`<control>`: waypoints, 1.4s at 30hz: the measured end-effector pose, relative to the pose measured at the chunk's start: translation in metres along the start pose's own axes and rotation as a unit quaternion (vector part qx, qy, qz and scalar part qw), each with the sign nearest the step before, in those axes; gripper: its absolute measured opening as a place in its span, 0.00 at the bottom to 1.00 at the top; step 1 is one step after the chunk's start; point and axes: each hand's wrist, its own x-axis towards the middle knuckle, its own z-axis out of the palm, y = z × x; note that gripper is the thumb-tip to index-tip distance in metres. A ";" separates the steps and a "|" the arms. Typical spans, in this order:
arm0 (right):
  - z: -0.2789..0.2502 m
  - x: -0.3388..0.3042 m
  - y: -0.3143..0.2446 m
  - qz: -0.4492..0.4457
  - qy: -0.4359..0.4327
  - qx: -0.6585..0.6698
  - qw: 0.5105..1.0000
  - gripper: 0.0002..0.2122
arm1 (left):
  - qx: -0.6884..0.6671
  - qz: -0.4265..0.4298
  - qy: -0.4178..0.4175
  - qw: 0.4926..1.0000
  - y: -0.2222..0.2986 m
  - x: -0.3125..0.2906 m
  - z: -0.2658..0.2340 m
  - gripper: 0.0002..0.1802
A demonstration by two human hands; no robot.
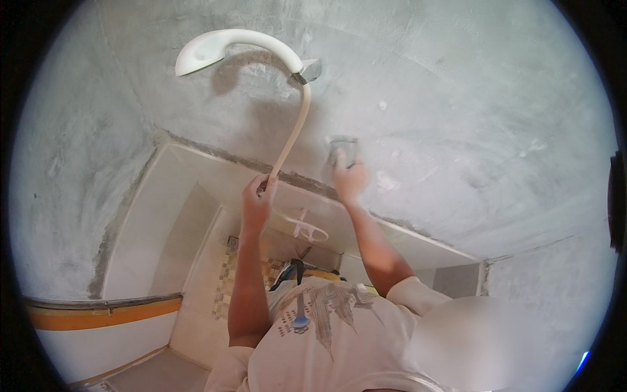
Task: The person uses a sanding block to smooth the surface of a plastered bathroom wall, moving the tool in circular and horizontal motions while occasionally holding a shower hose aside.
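Grey wall (457,98) carries bracketed white showerhead (245,36).

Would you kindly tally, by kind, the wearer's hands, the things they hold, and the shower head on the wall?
Left hand and right hand: 2
Beige hose, held in the left hand: 1
Grey pad, held in the right hand: 1
White shower head: 1
Total: 5

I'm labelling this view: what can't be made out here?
All in the head view:
1. Grey flat pad: far face hidden, turned toward the grey plastered wall.
2. Cream flexible hose: a stretch hidden inside the left hand.
3. Dark object at right: cut off by the rim.
4. Lower right: covered by a pale round blur.
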 end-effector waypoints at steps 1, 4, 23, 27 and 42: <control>-0.029 0.003 -0.020 0.021 0.026 0.013 0.999 0.26 | -0.009 0.000 0.025 1.000 -0.005 -0.004 -0.006 0.15; -0.097 0.023 -0.021 -0.017 0.238 0.274 0.932 0.20 | -0.021 -0.007 0.038 0.999 -0.008 -0.014 -0.007 0.15; -0.079 0.028 -0.008 -0.024 0.303 0.272 0.913 0.22 | 0.035 -0.015 0.066 0.997 0.039 -0.019 -0.048 0.14; -0.016 0.007 -0.015 -0.009 0.119 0.129 0.984 0.27 | 0.015 -0.032 0.060 0.998 0.043 -0.011 -0.034 0.15; -0.129 0.057 0.026 -0.052 0.395 0.274 0.875 0.23 | -0.001 -0.022 0.017 1.000 0.044 -0.006 -0.016 0.12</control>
